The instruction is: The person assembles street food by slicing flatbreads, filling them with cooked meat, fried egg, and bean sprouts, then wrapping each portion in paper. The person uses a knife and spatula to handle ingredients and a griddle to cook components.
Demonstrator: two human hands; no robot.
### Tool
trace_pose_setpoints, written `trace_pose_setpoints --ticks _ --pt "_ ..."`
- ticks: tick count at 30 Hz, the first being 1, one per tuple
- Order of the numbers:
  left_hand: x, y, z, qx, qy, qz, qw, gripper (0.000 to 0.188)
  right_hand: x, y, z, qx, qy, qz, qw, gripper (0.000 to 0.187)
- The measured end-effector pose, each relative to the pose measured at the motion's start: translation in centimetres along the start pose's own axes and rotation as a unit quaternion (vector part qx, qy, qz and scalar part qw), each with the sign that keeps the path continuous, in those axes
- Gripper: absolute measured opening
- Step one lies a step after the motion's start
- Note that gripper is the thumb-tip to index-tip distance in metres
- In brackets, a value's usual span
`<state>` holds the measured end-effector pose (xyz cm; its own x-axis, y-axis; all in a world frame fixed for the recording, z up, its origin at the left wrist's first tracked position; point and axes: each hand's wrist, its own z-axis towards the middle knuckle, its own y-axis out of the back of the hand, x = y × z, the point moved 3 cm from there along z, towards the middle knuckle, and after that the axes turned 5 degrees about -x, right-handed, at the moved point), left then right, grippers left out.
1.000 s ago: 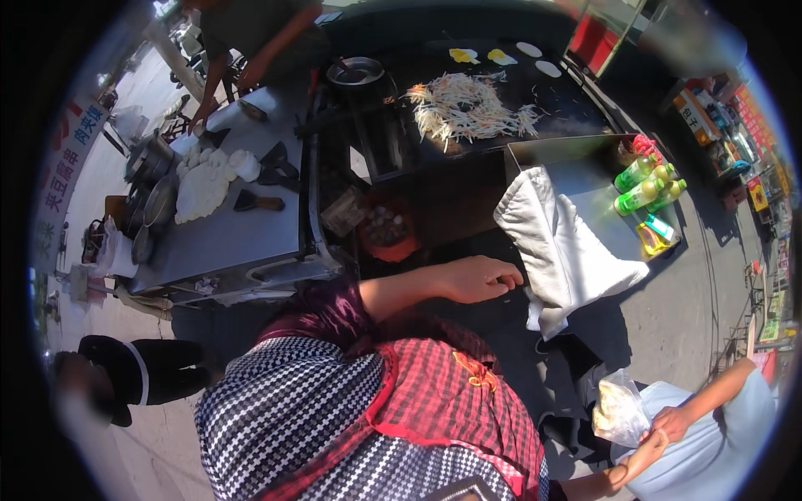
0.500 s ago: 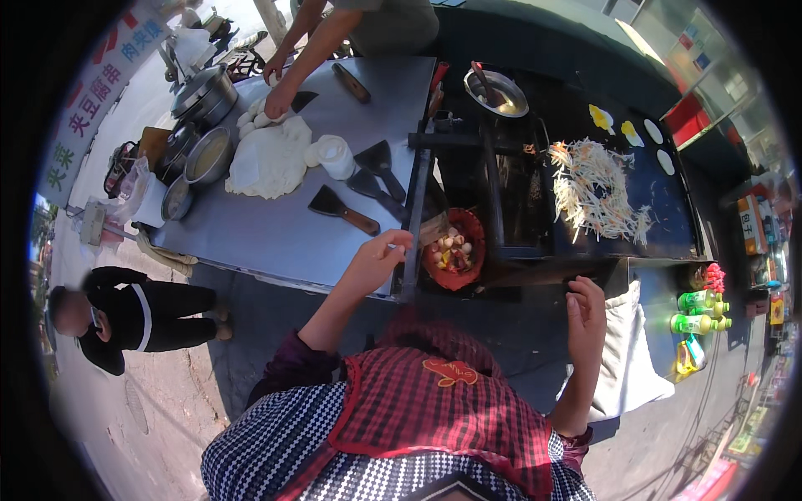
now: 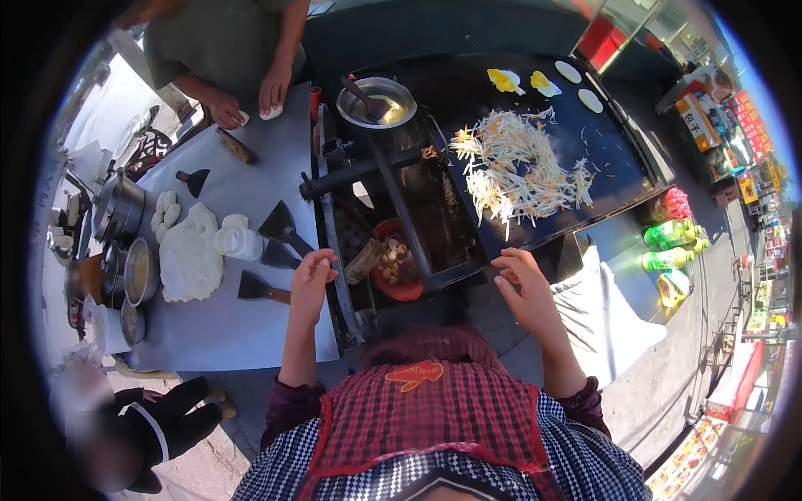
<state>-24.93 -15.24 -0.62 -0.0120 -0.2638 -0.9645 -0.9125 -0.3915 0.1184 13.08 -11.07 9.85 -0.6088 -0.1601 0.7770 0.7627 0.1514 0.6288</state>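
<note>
My left hand (image 3: pixel 311 282) rests with loosely curled fingers on the right edge of a grey worktable (image 3: pixel 251 326), just right of two black scrapers (image 3: pixel 282 230). It holds nothing. My right hand (image 3: pixel 525 288) hovers with fingers apart at the near edge of a black griddle (image 3: pixel 618 159), below a heap of shredded vegetables (image 3: pixel 520 169). Between my hands sits a red bowl (image 3: pixel 399 271) of small pieces in a dark recess.
A lump of white dough (image 3: pixel 190 257) and dough balls lie on the table beside metal pots (image 3: pixel 125 242). Another person's hands (image 3: pixel 251 104) work dough at the far end. A steel bowl (image 3: pixel 376 102), fried eggs (image 3: pixel 522 81), bottles (image 3: pixel 672 238) and a white cloth (image 3: pixel 606 313) surround the griddle.
The view has swung right and nearer, so the griddle now lies ahead. My right hand has risen from beside the white cloth to the griddle's edge. My left hand stays by the scrapers.
</note>
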Motion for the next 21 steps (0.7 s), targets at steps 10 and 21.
trace_pose_setpoints --ticks 10,21 --pt "-2.2 -13.3 30.5 -0.175 0.081 -0.043 0.980 0.035 -10.9 12.4 3.1 -0.045 -0.033 0.024 0.998 0.024" --pt "-4.6 -12.4 28.5 -0.181 0.076 -0.206 0.959 0.014 -14.4 15.1 7.7 0.025 0.003 0.075 0.997 0.024"
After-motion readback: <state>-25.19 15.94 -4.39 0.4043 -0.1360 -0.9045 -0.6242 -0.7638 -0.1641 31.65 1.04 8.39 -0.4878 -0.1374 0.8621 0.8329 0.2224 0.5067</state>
